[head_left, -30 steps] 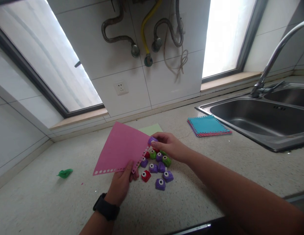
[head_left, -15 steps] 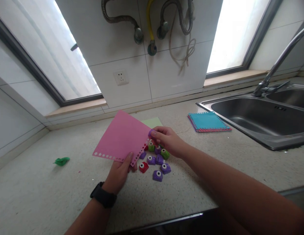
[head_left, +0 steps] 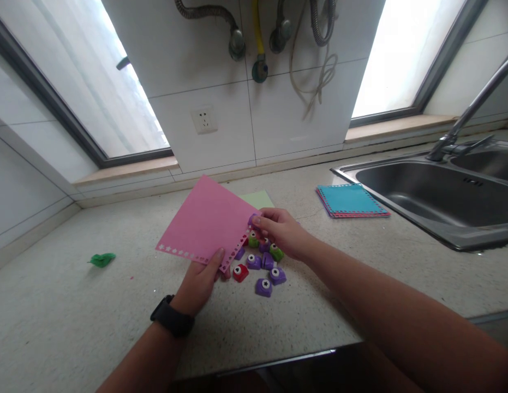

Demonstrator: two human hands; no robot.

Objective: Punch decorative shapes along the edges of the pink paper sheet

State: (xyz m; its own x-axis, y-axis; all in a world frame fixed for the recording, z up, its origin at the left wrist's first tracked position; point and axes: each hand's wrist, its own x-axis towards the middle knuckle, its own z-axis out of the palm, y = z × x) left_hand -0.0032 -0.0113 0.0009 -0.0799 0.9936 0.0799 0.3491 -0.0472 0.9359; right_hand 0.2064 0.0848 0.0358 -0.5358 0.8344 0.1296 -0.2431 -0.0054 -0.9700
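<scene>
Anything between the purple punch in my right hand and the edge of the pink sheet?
Nothing visible. The right hand holds the purple punch right at the edge of the pink sheet, and the left hand pinches its lower corner. The loose punches lie on the counter below, not between them.

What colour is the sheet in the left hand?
Pink sheet, with punched borders; head view.
</scene>
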